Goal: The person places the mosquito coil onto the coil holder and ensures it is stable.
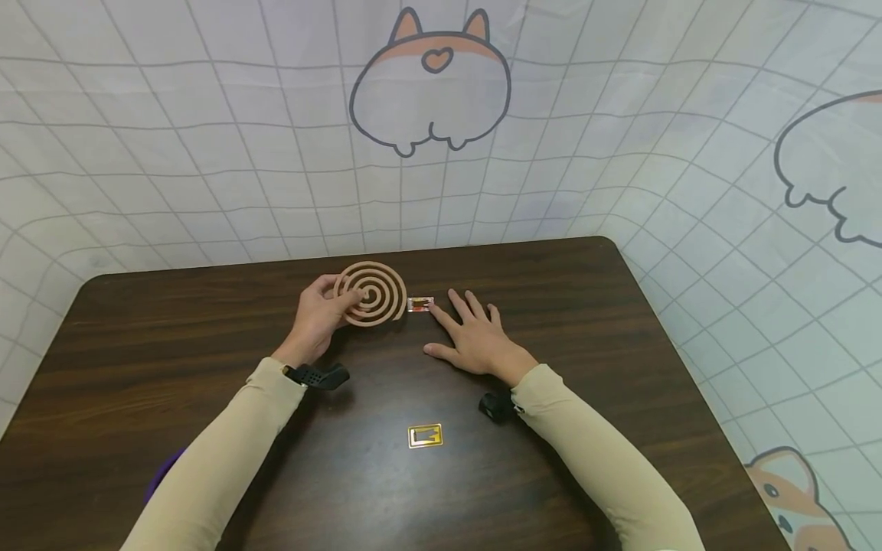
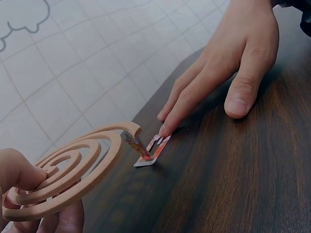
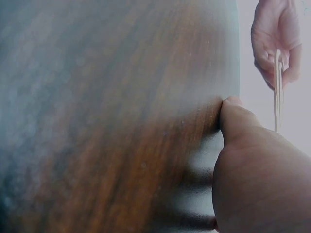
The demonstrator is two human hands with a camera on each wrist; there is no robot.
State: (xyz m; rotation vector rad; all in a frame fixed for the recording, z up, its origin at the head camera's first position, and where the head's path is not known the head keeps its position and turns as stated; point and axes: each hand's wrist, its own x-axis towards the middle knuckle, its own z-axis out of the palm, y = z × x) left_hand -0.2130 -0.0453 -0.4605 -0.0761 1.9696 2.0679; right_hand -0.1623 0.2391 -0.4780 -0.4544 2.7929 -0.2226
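Observation:
My left hand (image 1: pixel 319 317) pinches a tan mosquito coil (image 1: pixel 391 308), thumb on top near its centre and fingers beneath. In the left wrist view the coil (image 2: pixel 104 165) is tilted, its outer end beside the raised prong of a small metal coil stand (image 2: pixel 161 149); whether they touch I cannot tell. The stand lies flat on the table. With fingers spread, my right hand (image 1: pixel 478 340) rests on the table, and its index fingertip touches the stand's right end. The right wrist view shows the coil (image 3: pixel 278 102) edge-on beyond the right thumb.
A second, gold-coloured metal coil stand (image 1: pixel 425 435) lies on the dark wooden table (image 1: pixel 172 383), nearer to me. Part of a purple object (image 1: pixel 162 473) shows beside the left sleeve. A white grid-patterned curtain (image 1: pixel 276 153) hangs behind the table's far edge.

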